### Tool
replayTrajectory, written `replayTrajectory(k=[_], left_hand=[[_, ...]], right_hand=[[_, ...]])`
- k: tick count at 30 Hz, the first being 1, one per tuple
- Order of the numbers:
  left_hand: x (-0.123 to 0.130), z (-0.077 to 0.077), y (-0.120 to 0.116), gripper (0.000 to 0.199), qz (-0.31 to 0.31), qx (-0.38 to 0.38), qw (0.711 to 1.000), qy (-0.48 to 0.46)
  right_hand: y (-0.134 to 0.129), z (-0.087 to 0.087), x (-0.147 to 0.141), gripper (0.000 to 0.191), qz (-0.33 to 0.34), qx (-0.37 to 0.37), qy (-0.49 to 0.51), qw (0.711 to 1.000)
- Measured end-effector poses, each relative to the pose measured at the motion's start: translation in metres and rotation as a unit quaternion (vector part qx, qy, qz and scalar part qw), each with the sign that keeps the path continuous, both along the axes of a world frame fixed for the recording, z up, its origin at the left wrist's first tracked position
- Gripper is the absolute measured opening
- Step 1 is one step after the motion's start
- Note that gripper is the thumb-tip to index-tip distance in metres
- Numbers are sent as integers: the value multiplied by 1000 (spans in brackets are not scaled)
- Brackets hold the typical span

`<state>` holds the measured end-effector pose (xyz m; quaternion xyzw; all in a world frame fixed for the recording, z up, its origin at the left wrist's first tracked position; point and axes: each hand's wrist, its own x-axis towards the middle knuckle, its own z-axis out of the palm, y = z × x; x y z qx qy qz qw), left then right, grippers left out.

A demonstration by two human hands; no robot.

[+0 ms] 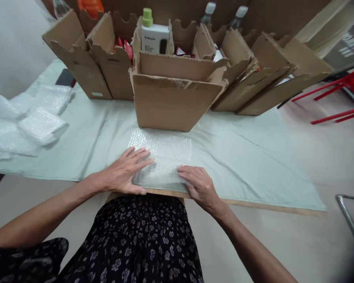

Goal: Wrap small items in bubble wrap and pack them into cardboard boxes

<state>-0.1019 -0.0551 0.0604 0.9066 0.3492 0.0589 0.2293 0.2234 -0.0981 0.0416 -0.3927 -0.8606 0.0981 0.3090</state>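
Note:
A sheet of clear bubble wrap (165,151) lies flat near the front edge of the cloth-covered table. On its left side rests my left hand (129,169), palm down, fingers spread over the wrap and thumb by the table's edge. At the sheet's lower right corner my right hand (199,182) is closed, its fingers bent round the edge of the wrap. The thumb side of that hand is partly hidden. Just beyond the sheet stands an open cardboard box (174,102).
More cardboard boxes (94,78) stand in a row behind, several with packets in them. A white bottle with a green cap (155,37) rises from one. Folded bubble wrap pieces (43,124) are piled at left. A red chair (342,84) is at right.

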Motion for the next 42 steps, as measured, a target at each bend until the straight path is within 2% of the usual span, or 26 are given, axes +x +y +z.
replayTrajectory(k=[2, 3, 5, 7, 9, 12, 16, 19, 22, 24, 25, 28, 31, 35, 39, 42], left_hand=[[-10, 11, 2, 92, 30, -31, 999, -32], [-15, 16, 4, 81, 59, -47, 996, -56], [-18, 23, 9, 51, 144, -75, 980, -111], [-14, 25, 17, 32, 229, -92, 956, -158], [-6, 23, 27, 25, 288, -92, 935, -185], [8, 14, 43, 24, 322, -64, 928, -177], [15, -4, 56, 23, 308, 30, 949, -53], [15, -12, 56, 39, 293, 111, 950, -2], [19, -11, 49, 56, 294, 206, 933, -10], [27, -9, 41, 60, 253, 257, 932, -22], [33, -9, 38, 62, 214, 267, 939, -24], [52, -15, 27, 69, 78, 237, 968, 5], [63, -26, 21, 78, 22, 194, 979, 57], [62, -33, 19, 80, 24, 157, 983, 90], [52, -23, 21, 72, 43, 122, 990, 49], [33, -10, 29, 52, 140, 144, 979, -29]], right_hand=[[3, 2, 0, 25, -57, -60, 77, 994], [5, 5, 1, 22, -85, -95, 108, 986], [12, 10, 1, 18, -136, -154, 156, 966], [21, 14, 1, 18, -177, -192, 183, 948], [33, 14, 1, 20, -210, -211, 184, 937], [52, 8, 2, 23, -255, -206, 151, 933], [69, -9, 9, 24, -279, -147, 40, 948], [71, -16, 16, 25, -289, -86, -19, 953], [66, -10, 17, 36, -294, -17, -41, 955], [62, -3, 9, 43, -263, 21, -67, 962], [60, 0, 2, 48, -234, 29, -87, 968], [56, -2, -22, 61, -121, -1, -163, 979], [56, -14, -37, 69, -51, -64, -221, 972], [54, -23, -34, 70, -48, -94, -228, 968], [55, -13, -14, 54, -61, -111, -144, 981], [64, -5, 10, 42, -129, -112, -46, 984]])
